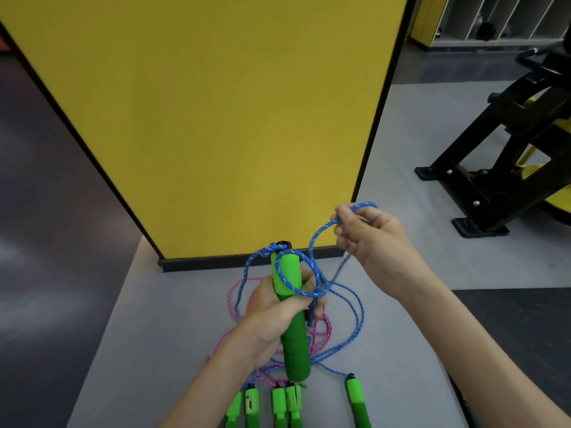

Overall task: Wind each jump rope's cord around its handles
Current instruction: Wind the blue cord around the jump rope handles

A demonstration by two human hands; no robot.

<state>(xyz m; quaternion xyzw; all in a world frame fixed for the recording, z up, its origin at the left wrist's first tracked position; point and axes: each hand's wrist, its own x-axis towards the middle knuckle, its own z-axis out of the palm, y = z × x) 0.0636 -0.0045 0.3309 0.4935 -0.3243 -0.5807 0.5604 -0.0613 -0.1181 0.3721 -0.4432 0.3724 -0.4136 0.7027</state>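
My left hand (272,316) grips a pair of green foam handles (293,338), held upright over the grey floor. A blue cord (312,282) loops once around the top of the handles. My right hand (367,239) pinches a bend of that blue cord up and to the right of the handles. More blue cord trails down to the floor, mixed with a pink cord (241,291). A lone green handle (357,400) tied to blue cord lies at lower right.
Several more green handles (268,406) lie in a row on the floor at the bottom edge. A yellow padded panel (216,118) with a black base stands straight ahead. A black metal machine frame (500,168) sits at right.
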